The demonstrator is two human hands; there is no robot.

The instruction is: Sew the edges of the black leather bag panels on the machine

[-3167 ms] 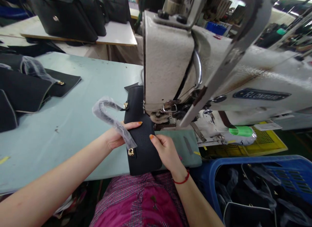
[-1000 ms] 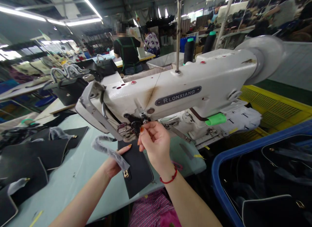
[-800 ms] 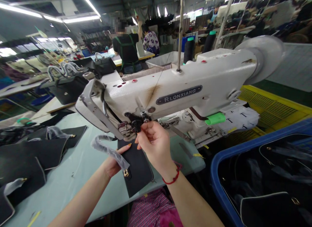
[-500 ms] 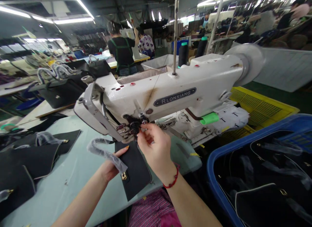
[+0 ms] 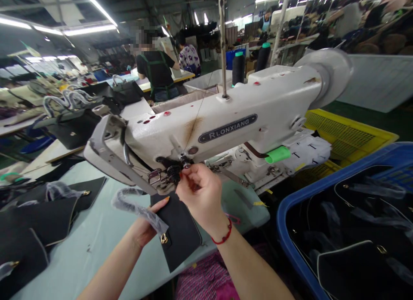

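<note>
A white sewing machine stands across the table in front of me. My right hand, with a red string bracelet at its wrist, pinches at the thread tension knob on the machine's front. Its fingertips partly hide what lies between them. Below, my left hand grips a black bag panel by its left edge, thumb on top and the other fingers mostly hidden. A plastic-wrapped handle with a gold ring is attached to this panel and curls over the hand. The panel's far end sits under the machine head.
More black panels lie on the left of the pale green tabletop. A blue basket of similar pieces stands at right, near a yellow crate. Thread cones rise behind the machine. Co-workers are farther back.
My view has shifted slightly, so the machine appears a little lower and farther left. Both hands keep their places, the right at the knob and the left on the panel.
</note>
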